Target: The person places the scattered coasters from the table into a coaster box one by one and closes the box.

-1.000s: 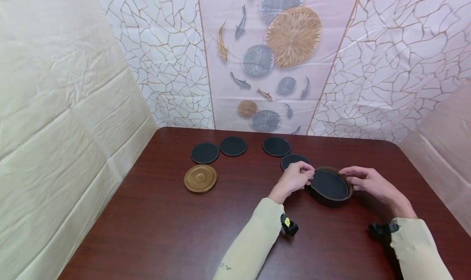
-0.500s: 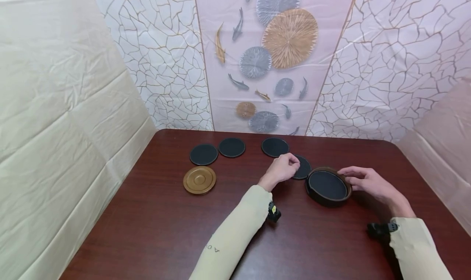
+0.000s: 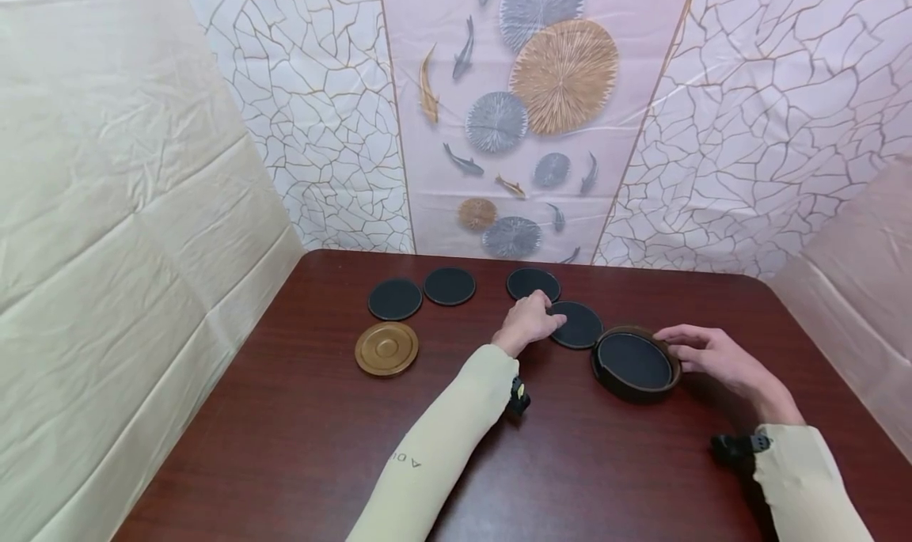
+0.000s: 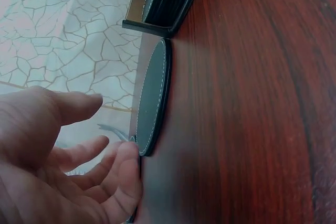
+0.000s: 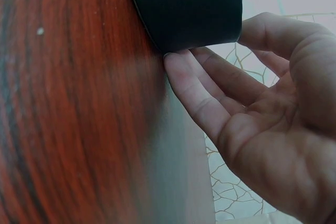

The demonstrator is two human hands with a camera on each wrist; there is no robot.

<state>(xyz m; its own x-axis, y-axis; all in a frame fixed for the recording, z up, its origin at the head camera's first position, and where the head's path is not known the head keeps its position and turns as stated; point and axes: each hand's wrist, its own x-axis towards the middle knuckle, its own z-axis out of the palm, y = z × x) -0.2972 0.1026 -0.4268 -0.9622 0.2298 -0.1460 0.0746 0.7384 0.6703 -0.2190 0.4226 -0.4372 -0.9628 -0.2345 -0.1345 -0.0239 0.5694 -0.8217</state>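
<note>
My left hand (image 3: 529, 320) reaches over the two black coasters with its thumb and fingers parted and nothing between them. Its fingertips overlap the near edge of the back coaster (image 3: 530, 278); the thumb points toward the closer coaster (image 3: 579, 326). In the left wrist view this stitched coaster (image 4: 152, 98) lies flat past the fingertips. To the right, a round dark coaster holder (image 3: 632, 392) has a black coaster (image 3: 634, 360) inside. My right hand (image 3: 720, 360) rests with its fingertips against the holder's right side; in the right wrist view they touch the black outer wall (image 5: 184, 14).
Two more black coasters (image 3: 395, 299) lie at the back left of the dark red wooden table (image 3: 299, 447). In front of them is a gold-brown ringed disc (image 3: 387, 349). A patterned cloth backdrop (image 3: 335, 130) rises behind the table.
My left hand has moved left from the holder, across the closer coaster, to the back one, and its fingers have spread. The closer coaster now shows fully. My right hand stays at the holder.
</note>
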